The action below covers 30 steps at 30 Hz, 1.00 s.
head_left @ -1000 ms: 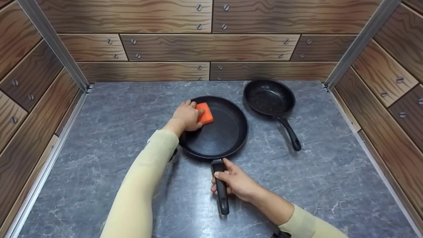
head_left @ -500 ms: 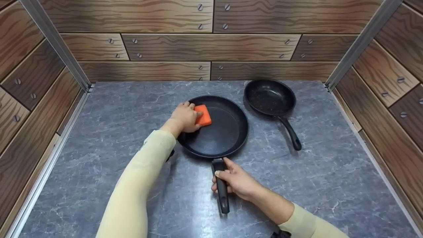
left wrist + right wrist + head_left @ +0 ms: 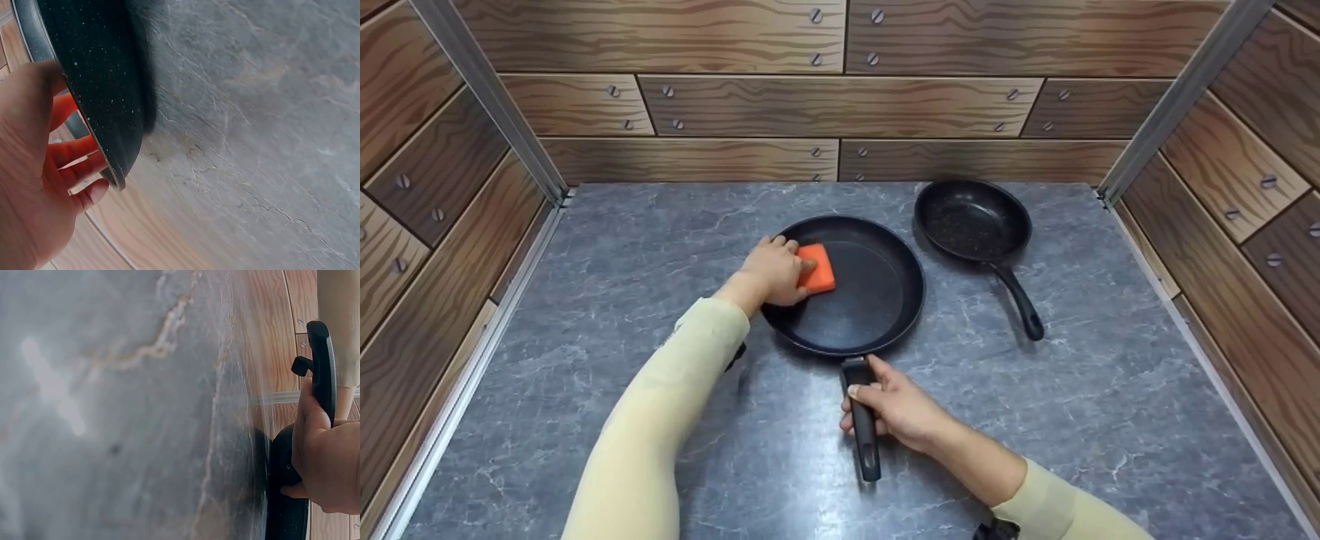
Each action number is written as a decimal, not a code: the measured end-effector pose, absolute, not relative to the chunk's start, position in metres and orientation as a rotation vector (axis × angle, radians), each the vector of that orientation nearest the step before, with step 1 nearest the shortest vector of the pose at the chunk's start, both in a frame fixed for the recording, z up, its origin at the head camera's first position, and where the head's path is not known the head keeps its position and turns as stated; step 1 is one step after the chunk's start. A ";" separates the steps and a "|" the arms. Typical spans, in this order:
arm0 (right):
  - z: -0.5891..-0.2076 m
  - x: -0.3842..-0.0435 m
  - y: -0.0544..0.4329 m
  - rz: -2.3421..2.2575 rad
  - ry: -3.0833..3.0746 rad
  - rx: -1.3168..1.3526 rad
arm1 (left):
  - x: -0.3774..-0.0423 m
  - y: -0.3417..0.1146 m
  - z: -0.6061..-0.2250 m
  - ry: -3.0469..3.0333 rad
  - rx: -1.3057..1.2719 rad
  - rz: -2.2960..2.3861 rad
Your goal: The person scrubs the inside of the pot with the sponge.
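A large black frying pan [image 3: 870, 307] lies mid-table with its handle [image 3: 868, 450] toward me. My left hand [image 3: 774, 271] reaches over the pan's left rim and holds a flat orange sponge [image 3: 820, 271] against the inside. In the left wrist view, the fingers of the left hand [image 3: 34, 163] show past the rim of the speckled pan [image 3: 101, 73], which hides most of the sponge. My right hand [image 3: 904, 409] grips the handle near the pan, thumb on top. The right wrist view shows the right hand [image 3: 323, 455] around the black handle [image 3: 322, 371].
A smaller black frying pan [image 3: 971, 225] stands at the back right, its handle [image 3: 1020, 304] angled toward the front right. Wood-patterned walls [image 3: 735, 109] and metal corner posts [image 3: 487, 97] bound the grey marbled table [image 3: 1110, 420].
My left hand and the orange sponge have slid a little left and toward me along the inside of the pan. The right hand keeps its grip on the handle.
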State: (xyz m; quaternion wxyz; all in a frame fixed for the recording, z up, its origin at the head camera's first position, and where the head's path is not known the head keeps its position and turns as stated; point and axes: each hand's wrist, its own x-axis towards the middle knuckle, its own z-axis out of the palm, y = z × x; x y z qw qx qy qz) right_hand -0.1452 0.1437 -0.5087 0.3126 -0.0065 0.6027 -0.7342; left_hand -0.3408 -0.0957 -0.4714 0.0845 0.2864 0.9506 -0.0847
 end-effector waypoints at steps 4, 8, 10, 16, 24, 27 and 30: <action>-0.509 -0.146 0.144 -1.936 1.590 -0.040 | -0.339 -0.099 -0.471 2.835 0.889 -0.255; -0.508 -0.146 0.144 -1.938 1.597 -0.042 | -0.337 -0.102 -0.469 2.839 0.912 -0.239; -0.508 -0.146 0.144 -1.937 1.600 -0.036 | -0.336 -0.103 -0.468 2.834 0.907 -0.224; -0.507 -0.145 0.144 -1.928 1.605 -0.030 | -0.334 -0.104 -0.466 2.812 0.889 -0.191; -0.507 -0.146 0.144 -1.929 1.610 -0.036 | -0.328 -0.106 -0.464 2.786 0.894 -0.167; -0.507 -0.146 0.144 -1.928 1.608 -0.038 | -0.325 -0.108 -0.463 2.781 0.901 -0.136; -0.507 -0.146 0.144 -1.929 1.606 -0.039 | -0.322 -0.109 -0.464 2.780 0.916 -0.113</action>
